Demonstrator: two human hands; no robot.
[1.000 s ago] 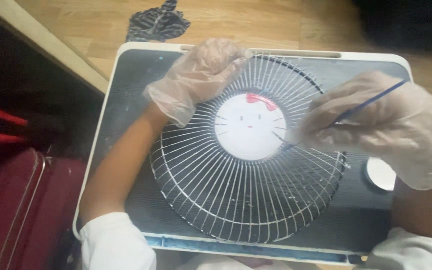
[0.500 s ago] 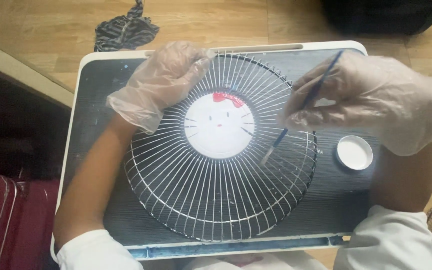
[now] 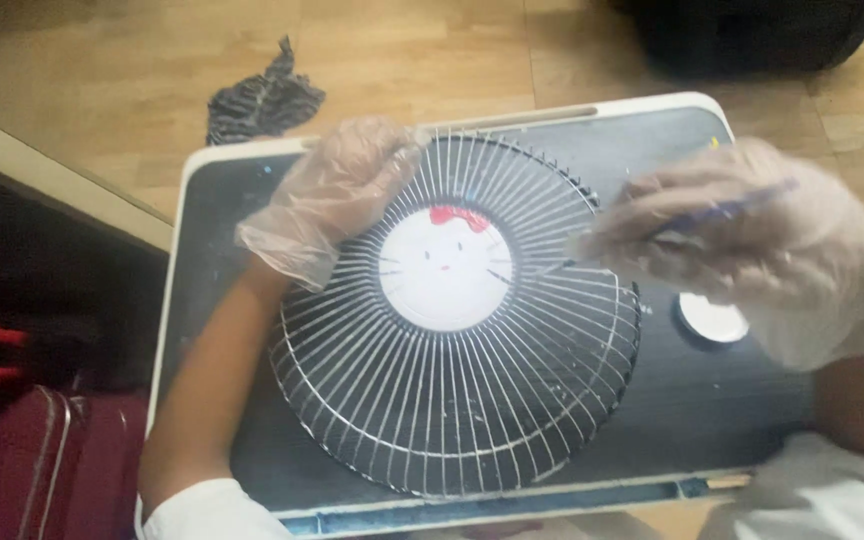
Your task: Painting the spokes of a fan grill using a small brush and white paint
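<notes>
Steady now, the left hand (image 3: 337, 195) grips the fan guard (image 3: 457, 320) rim while the right hand (image 3: 752, 250), pinching the paintbrush (image 3: 727, 208), wants light, short strokes along each wire.

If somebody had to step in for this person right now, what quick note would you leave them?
Left hand, in a clear glove, grips the upper left rim of the round wire fan guard, steadying it on the dark lap tray.
Right hand, also gloved, holds a thin blue-handled brush over the guard's right side.
A small white paint lid sits on the tray under that hand.
Done: many wires look white; the centre disc has a cartoon face with a red bow.
Left: the outer rim at the bottom looks dark and unpainted.
</notes>
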